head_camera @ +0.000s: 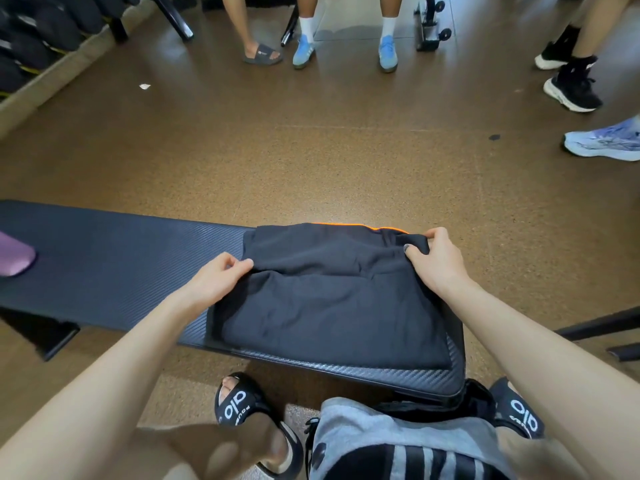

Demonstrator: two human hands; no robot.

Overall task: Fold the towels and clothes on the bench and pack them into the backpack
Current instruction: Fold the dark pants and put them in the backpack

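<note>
Pinching the black garment [329,299] at its two far corners, both hands work over the right end of the dark padded worktop [121,258]. The left hand [211,282] has its fingers [242,263] curled, thumb and forefinger nipping a fold of cloth at the garment's left edge. The right hand [436,261] grips the right corner, its thumb on top of the cloth and the other fingers wrapped over the edge beyond it. Between the two sets of fingers the garment lies folded flat on the worktop, an upper layer lapped over a lower one, with a thin orange trim [349,225] showing along the edge beyond the fingers. Nearer than the fingers, the cloth runs almost to the worktop's near rim.

Well to the left of the left fingers, a purple item [15,259] rests on the worktop at the edge of view. Below the hands, on the floor, sits a grey and black backpack [391,445] with white stripes, between the person's two black slides [239,407]. Beyond the fingers, across the brown floor [311,150], stand the feet of several other people in shoes and sandals.
</note>
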